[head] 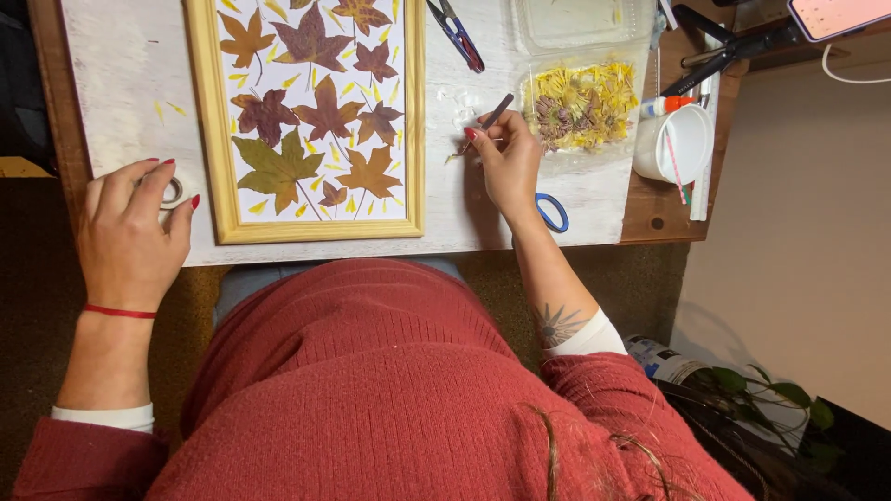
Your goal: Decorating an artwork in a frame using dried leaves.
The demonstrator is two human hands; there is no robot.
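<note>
Framed sheet (pixel 317 121) already crowded with pressed leaves; few gaps left; right hand (pixel 506 162), its grip pinched on tweezers (pixel 484 122), hovers beside it; left hand (pixel 130 227) closes on a tape roll (pixel 173 193).

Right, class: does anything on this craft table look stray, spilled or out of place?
A few yellow petals lie loose on the white board, left of the wooden frame, apart from the leaf picture. Otherwise nothing looks spilled or damaged.

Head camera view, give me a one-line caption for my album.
Right hand holds tweezers beside a wooden frame of pressed leaves; left hand rests on a tape roll.
</note>
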